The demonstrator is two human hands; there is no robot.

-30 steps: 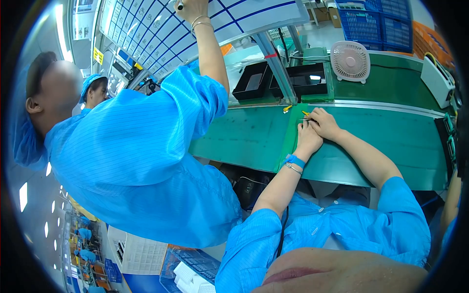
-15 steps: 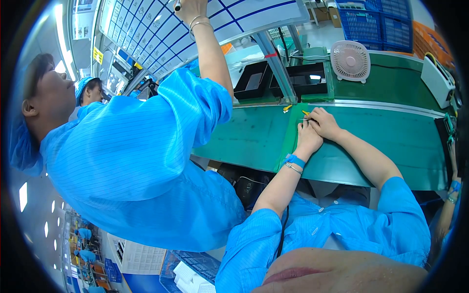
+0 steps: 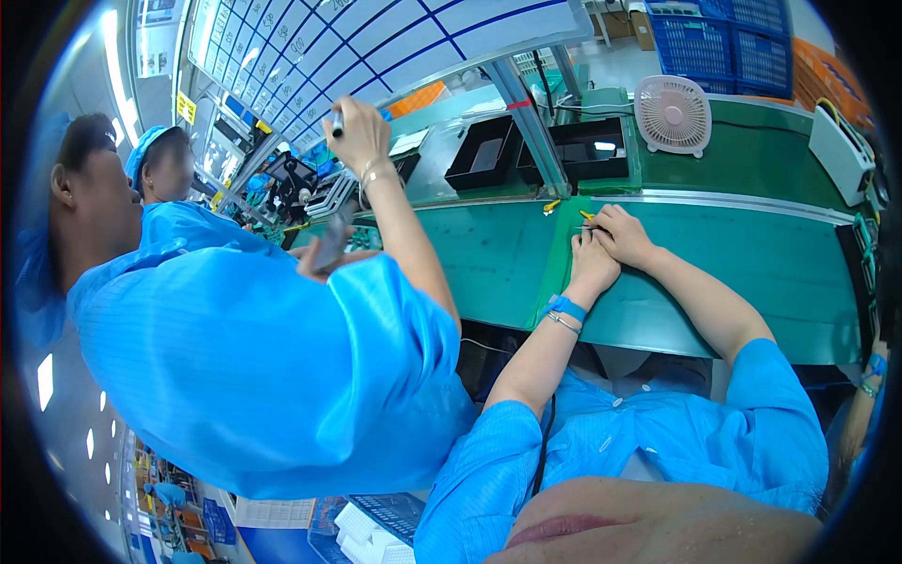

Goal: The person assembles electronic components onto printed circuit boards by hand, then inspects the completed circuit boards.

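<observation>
My left hand (image 3: 594,263), with a blue wrist strap (image 3: 567,307) and a bracelet below it, rests on the green work mat (image 3: 723,282). Its fingers are closed. My right hand (image 3: 624,235) lies against it from the right, fingers curled over the left fingertips. At the fingertips a small yellow piece (image 3: 587,215) and a thin dark bit show; what my fingers hold is mostly hidden. Left of my hands, another small yellow piece (image 3: 552,206) sits by the foot of the metal post.
To my left a co-worker in a blue smock (image 3: 235,357) holds a marker (image 3: 337,123) below a gridded whiteboard (image 3: 404,47). Behind the mat stand black trays (image 3: 484,155), a pink fan (image 3: 673,115) and a white box-shaped device (image 3: 842,155). Blue crates (image 3: 695,47) are stacked farther back.
The co-worker's marker hand has come down from the whiteboard, and their other hand now shows, holding a dark flat object. Their body has turned and leaned lower. My hands stay put.
</observation>
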